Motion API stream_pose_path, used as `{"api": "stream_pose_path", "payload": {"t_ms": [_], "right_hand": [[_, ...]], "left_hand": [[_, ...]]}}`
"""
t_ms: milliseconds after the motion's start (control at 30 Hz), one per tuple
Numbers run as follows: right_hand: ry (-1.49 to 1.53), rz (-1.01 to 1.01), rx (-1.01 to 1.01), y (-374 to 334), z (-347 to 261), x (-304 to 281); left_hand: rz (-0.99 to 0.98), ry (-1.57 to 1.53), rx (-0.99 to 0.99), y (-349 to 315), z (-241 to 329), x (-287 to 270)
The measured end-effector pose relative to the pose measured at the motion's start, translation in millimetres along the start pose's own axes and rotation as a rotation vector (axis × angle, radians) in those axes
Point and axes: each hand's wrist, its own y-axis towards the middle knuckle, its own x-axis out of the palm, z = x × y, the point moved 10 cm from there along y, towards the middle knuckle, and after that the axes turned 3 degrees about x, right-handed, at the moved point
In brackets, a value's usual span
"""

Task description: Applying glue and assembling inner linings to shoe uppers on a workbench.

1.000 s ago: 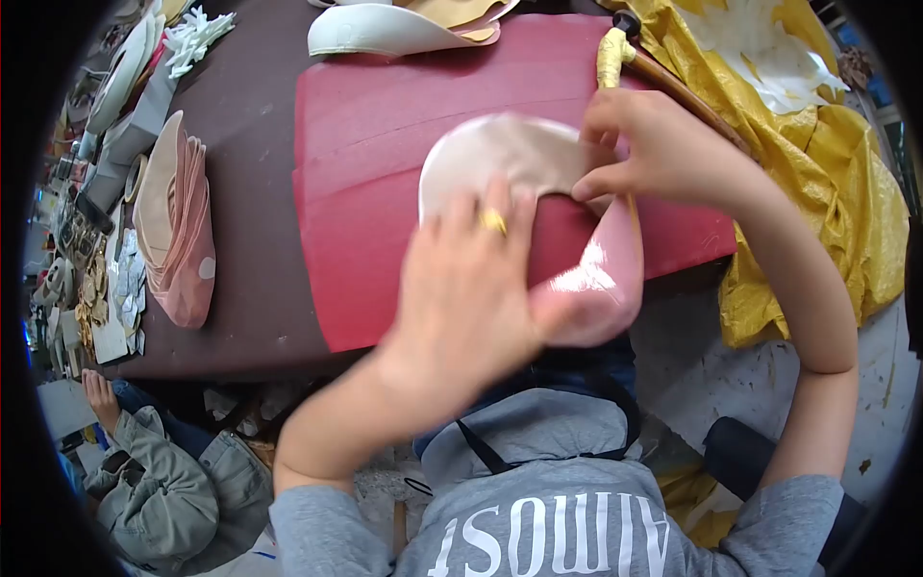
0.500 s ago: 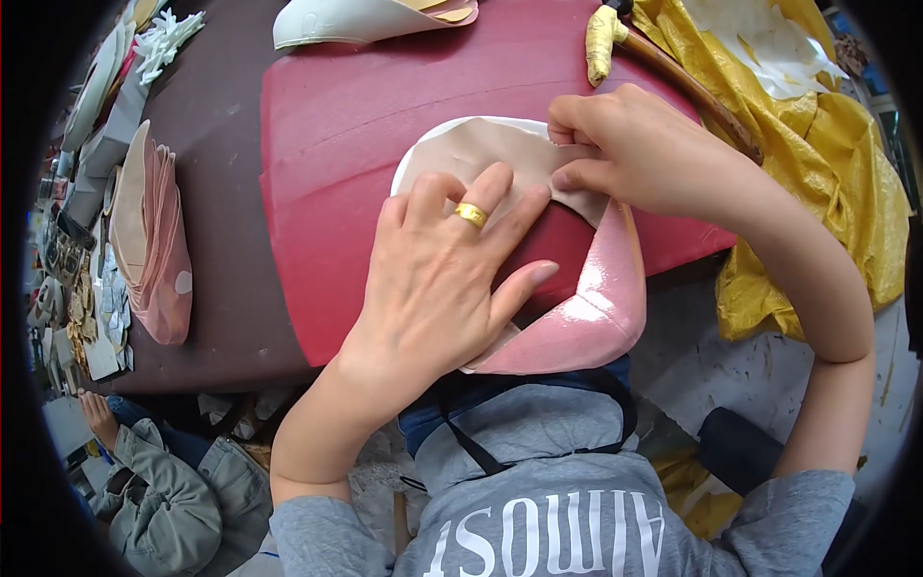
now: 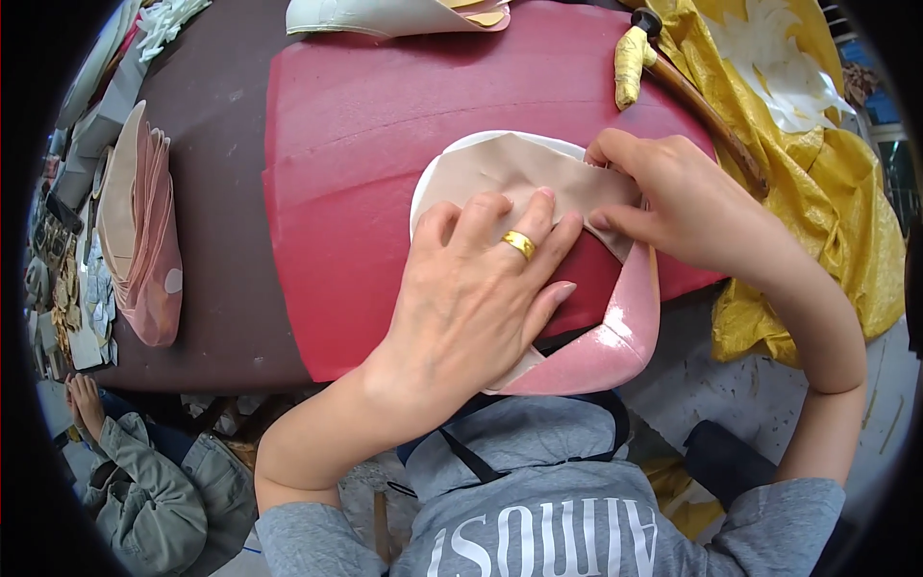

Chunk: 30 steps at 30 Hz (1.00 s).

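While your left hand (image 3: 471,298) presses flat on the beige lining (image 3: 500,173), your right hand (image 3: 673,202) pinches its edge; the pink shoe upper (image 3: 615,337) looks only partly lined.

1. Small craft workshop, seemingly for shoe or leather goods.
2. Dark worktable (image 3: 221,192) with a red foam pad (image 3: 365,173) as work surface.
3. Stack of cut pink and beige pieces (image 3: 139,231) at the table's left edge.
4. Scraps (image 3: 72,317) heaped beside the stack.
5. Wooden-handled tool (image 3: 711,120) and crumpled yellow sheet (image 3: 817,192) to the right.
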Motion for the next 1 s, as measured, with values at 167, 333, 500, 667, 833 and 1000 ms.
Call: {"api": "stream_pose_path", "payload": {"t_ms": [167,333,500,667,833,1000], "right_hand": [[-0.006,0.076,-0.093,-3.9,-4.2,-0.4],[0.108,-0.009,0.045,0.0,5.2,3.0],[0.069,0.056,-0.066,-1.5,3.7,2.7],[0.076,-0.05,0.052,-2.3,7.8,9.4],[-0.051,0.071,-0.026,-2.8,-4.4,-2.5],[-0.076,0.098,0.076,2.3,3.0,-1.1]], "left_hand": [[-0.045,-0.018,-0.061,-0.1,-3.3,2.4],[0.127,-0.103,-0.152,-16.2,-26.3,0.6],[0.099,0.092,-0.197,-10.2,-37.5,-6.4],[0.204,0.426,-0.414,-27.6,-73.7,-24.9],[0.173,0.005,-0.087,-22.5,-35.6,-25.9],[0.133,-0.11,-0.12,-17.4,-44.8,-35.2]]}}
